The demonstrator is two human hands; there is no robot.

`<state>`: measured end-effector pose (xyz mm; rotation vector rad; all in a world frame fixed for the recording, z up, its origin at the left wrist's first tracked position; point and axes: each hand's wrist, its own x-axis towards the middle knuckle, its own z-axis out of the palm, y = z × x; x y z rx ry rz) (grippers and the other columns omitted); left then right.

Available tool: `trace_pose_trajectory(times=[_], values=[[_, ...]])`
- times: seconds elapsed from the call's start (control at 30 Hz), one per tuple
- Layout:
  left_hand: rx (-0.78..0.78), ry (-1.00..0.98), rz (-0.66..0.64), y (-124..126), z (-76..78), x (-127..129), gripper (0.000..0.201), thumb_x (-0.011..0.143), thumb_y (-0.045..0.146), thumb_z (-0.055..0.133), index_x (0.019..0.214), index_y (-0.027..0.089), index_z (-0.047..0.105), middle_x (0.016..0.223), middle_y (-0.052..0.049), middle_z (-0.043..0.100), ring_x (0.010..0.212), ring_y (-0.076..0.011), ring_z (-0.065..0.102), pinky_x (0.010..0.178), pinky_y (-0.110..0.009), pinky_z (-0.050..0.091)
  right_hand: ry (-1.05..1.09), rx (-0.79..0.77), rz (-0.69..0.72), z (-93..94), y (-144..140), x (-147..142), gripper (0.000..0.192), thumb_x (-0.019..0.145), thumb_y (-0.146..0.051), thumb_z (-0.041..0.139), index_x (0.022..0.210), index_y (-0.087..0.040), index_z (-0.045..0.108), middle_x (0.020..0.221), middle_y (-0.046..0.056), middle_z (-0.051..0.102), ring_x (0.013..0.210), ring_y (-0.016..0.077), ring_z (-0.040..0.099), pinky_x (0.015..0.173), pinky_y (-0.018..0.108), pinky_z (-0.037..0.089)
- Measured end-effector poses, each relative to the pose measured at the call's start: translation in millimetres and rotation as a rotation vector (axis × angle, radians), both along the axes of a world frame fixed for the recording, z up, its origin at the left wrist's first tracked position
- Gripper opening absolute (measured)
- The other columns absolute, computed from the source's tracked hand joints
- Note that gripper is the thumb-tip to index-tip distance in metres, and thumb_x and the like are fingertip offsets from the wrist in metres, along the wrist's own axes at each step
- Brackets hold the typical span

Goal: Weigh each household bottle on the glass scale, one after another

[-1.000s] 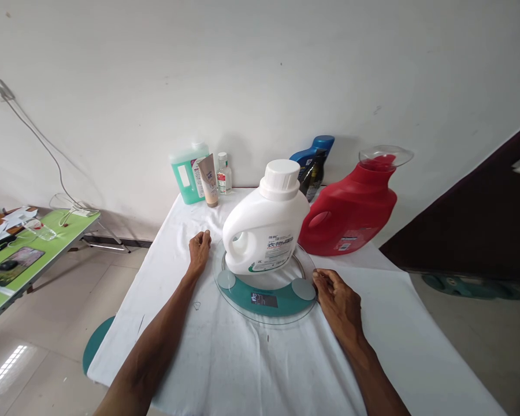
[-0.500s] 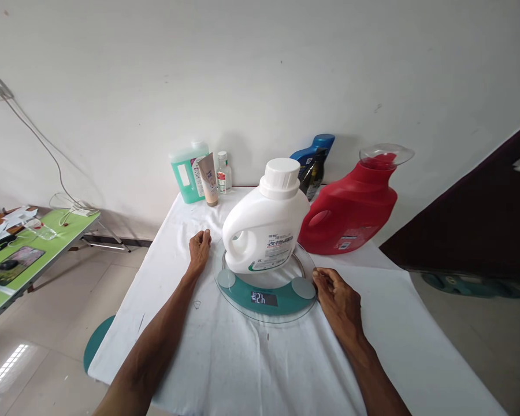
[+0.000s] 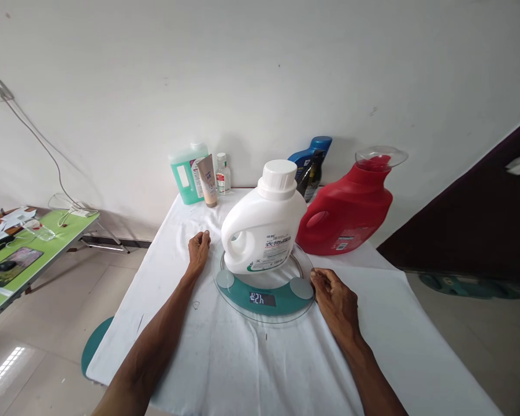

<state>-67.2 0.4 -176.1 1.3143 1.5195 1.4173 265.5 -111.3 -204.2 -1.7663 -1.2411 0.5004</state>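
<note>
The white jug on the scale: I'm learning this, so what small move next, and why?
Perhaps draw the right hand clear of the scale, whose rim it seems to touch: the white jug stands there unheld, with the display lit.

White jug (image 3: 262, 222) hides part of the scale (image 3: 282, 293); dark bottle (image 3: 313, 177) partly covers blue bottle (image 3: 304, 155).

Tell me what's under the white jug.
The white jug stands on a round glass scale. In front of the jug show the scale's curved teal band and lit display. The part directly beneath the jug's base is covered.
</note>
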Motion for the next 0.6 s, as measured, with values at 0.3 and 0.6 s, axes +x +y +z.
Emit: trace_pose_trajectory(times=[0.3, 0.6], values=[[-0.002, -0.01, -0.005, 0, -3.7, -1, 0.055, 0.096, 0.065, 0.058, 0.064, 0.023, 0.045, 0.058, 0.003, 0.044, 0.057, -0.0126, 0.037, 0.058, -0.03, 0.029, 0.003, -0.022, -0.014, -4.6, 1, 3, 0.054, 0.086, -0.074, 0.049, 0.097, -0.026, 0.071, 0.095, 0.014, 0.082, 0.085, 0.0319, 0.077, 0.083, 0.042, 0.059], [0.126, -0.123, 0.105, -19, 22.1, 18, 0.064, 0.094, 0.083, 0.049, 0.071, 0.023, 0.049, 0.063, 0.002, 0.047, 0.061, -0.0153, 0.044, 0.061, -0.03, 0.037, -0.042, -0.037, 0.004, -13.6, -5, 18, 0.051, 0.088, -0.075, 0.05, 0.097, -0.03, 0.072, 0.102, 0.015, 0.083, 0.096, 0.0392, 0.08, 0.082, 0.047, 0.063]])
